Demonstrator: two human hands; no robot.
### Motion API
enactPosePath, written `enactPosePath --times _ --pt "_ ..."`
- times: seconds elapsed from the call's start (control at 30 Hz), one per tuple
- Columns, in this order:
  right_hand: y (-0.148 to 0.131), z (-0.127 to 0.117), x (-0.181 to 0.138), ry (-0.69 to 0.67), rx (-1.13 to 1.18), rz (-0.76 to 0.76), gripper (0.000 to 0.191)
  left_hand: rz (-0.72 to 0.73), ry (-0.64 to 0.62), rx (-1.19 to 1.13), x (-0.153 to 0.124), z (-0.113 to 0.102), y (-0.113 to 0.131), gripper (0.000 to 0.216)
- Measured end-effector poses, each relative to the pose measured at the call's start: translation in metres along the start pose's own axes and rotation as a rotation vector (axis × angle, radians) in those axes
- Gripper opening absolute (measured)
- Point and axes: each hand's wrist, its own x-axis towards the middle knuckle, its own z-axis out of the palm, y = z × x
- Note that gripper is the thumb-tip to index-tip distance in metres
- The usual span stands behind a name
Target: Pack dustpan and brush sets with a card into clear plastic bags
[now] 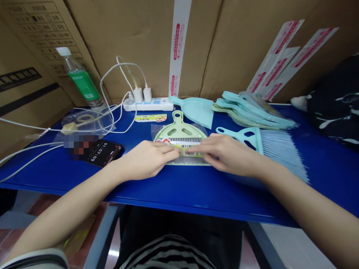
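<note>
A pale green dustpan [177,118] in clear plastic lies in front of me, handle pointing away. A brush with grey bristles rests on its pan, partly covered by a yellow and white printed label [187,146]. From the left, my left hand [150,158] lies over the package, its fingers stretched across the label's left part. My right hand [228,155] reaches in from the other side, with its index finger extended and pressing on the label. Its other fingers are bent beside the package edge. The hands hide both lower sides of the dustpan.
Right of the package lie a light blue brush [280,149] and stacked, bagged dustpans [252,110]. A single blue dustpan [196,108] lies behind. To the left are a phone [105,153], a loose label [151,117], a power strip [153,106], cables and a bottle [84,84].
</note>
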Motion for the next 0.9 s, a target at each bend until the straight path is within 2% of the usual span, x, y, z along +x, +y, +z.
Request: enactPosePath --times 0.1,0.23,0.6,0.73,0.9 --pt "0.000 0.006 0.002 -0.029 -0.014 0.006 0.046 0.020 -0.021 -0.055 0.001 -0.001 0.002 0.028" --pt "-0.001 0.007 0.002 -0.065 -0.019 0.050 0.047 -0.067 -0.091 -0.100 0.002 -0.004 0.002 0.030" --pt "0.004 -0.014 -0.002 -0.245 -0.007 0.256 0.043 -0.284 -0.146 -0.110 -0.005 -0.016 -0.012 0.033" --pt "0.006 -0.021 -0.005 -0.251 -0.010 0.337 0.041 -0.376 -0.196 -0.082 -0.007 -0.022 -0.016 0.032" --pt "0.009 -0.027 -0.007 -0.247 0.039 0.399 0.039 -0.400 -0.188 -0.078 -0.007 -0.022 -0.017 0.031"
